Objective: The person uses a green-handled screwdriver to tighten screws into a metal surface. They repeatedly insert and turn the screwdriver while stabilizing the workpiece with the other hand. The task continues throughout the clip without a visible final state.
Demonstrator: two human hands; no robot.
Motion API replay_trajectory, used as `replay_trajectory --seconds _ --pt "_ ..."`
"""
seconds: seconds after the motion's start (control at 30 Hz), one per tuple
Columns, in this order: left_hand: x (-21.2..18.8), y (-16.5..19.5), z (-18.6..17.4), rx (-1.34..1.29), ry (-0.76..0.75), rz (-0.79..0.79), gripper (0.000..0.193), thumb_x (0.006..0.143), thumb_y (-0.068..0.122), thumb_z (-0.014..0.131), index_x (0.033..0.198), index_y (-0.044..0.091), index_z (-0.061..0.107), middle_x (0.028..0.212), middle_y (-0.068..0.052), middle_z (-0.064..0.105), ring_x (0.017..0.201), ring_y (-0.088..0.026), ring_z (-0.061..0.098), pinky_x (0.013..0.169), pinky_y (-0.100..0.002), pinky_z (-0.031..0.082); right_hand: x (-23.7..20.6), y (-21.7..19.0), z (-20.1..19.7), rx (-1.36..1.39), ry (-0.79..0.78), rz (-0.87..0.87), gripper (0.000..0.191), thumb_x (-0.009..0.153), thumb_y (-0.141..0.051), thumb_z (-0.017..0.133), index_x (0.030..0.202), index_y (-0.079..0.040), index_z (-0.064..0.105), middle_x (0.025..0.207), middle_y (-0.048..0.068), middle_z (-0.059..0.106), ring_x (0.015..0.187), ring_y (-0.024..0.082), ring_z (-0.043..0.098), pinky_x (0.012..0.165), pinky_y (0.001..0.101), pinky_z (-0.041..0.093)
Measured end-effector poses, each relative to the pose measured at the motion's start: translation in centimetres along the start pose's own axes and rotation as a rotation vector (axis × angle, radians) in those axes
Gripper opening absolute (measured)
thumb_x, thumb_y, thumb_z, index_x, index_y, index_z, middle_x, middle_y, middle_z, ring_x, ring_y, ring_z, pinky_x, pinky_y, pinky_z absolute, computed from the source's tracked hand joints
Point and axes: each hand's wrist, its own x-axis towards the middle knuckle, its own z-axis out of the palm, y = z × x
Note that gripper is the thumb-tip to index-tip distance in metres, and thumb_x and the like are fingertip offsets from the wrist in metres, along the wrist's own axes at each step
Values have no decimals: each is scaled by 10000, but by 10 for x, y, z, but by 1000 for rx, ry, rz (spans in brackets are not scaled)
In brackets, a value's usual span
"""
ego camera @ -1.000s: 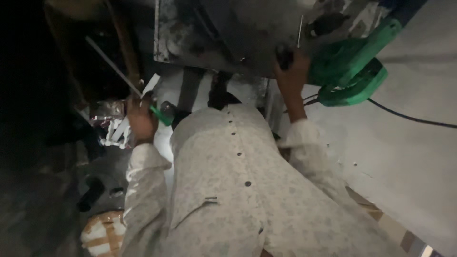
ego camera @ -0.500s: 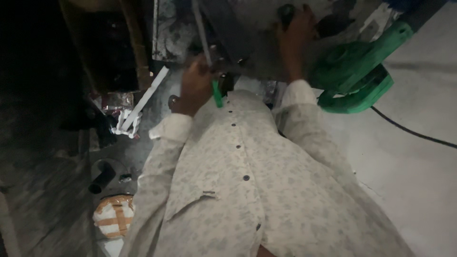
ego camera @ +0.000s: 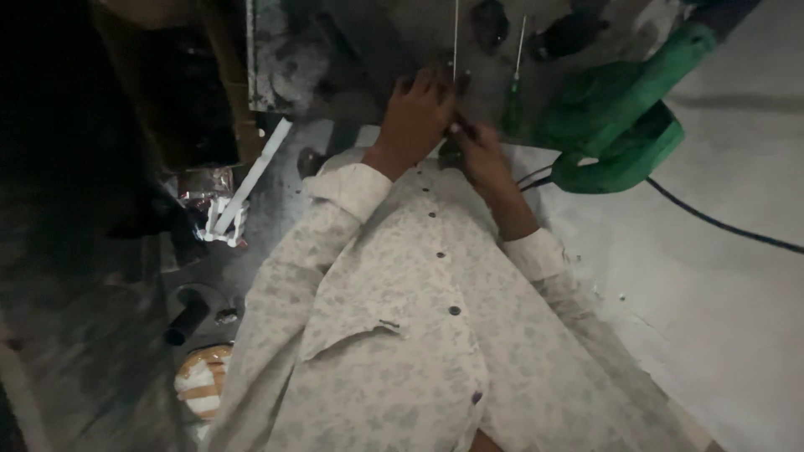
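Right now your two hands meet at the upper middle of the frame, over a dark, scuffed metal work surface (ego camera: 335, 50). Your left hand (ego camera: 414, 117) lies knuckles-up with the fingers curled down onto something small against that surface; what it covers is hidden, so you cannot tell whether it grips or only presses. Your right hand (ego camera: 479, 151) sits just beside it, touching it, fingers pinched together near a small dark piece; the dim light leaves it unclear whether anything is held there. A thin pale rod (ego camera: 456, 38) rises straight toward the top edge from where your fingertips meet, and a second thin rod (ego camera: 519, 46) with a green lower part stands just to its right, probably kept within reach of the right hand.

To the right lies a green power tool (ego camera: 620, 125), its black cord (ego camera: 720, 222) trailing across the pale surface (ego camera: 720, 318) toward the right edge. Your patterned shirt (ego camera: 394, 335) fills the lower middle. At the left, in the dark, a white strip (ego camera: 251, 180) leans on a diagonal, a black cylinder (ego camera: 186, 318) lies below it, and a round orange-and-white object (ego camera: 201, 389) sits near the bottom.
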Motion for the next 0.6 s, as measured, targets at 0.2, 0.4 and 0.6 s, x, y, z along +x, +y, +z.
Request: replay_trajectory --seconds 0.2,0.4,0.6 --pt "24 -68 -5 161 316 -798 916 833 649 756 1364 -34 458 1410 -361 479 1306 -535 426 1072 -649 412 -10 28 -51 -295 238 -255 372 1131 -171 604 1432 48 611 1151 128 680 937 169 633 806 310 526" --pt "64 -145 -20 87 27 -1149 1035 862 707 707 1484 -23 316 1499 -359 368 1375 -565 340 1082 -722 303 -35 24 -53 -342 449 -213 391 1051 -137 633 1401 26 576 1031 58 665 806 105 593 684 268 498" --pt "93 -164 -21 122 -166 -1150 935 892 643 703 1459 -17 362 1458 -334 432 1319 -537 440 1067 -682 368 -58 28 -47 -123 441 -249 352 1045 -89 635 1358 69 606 963 99 628 739 148 565 634 292 473"
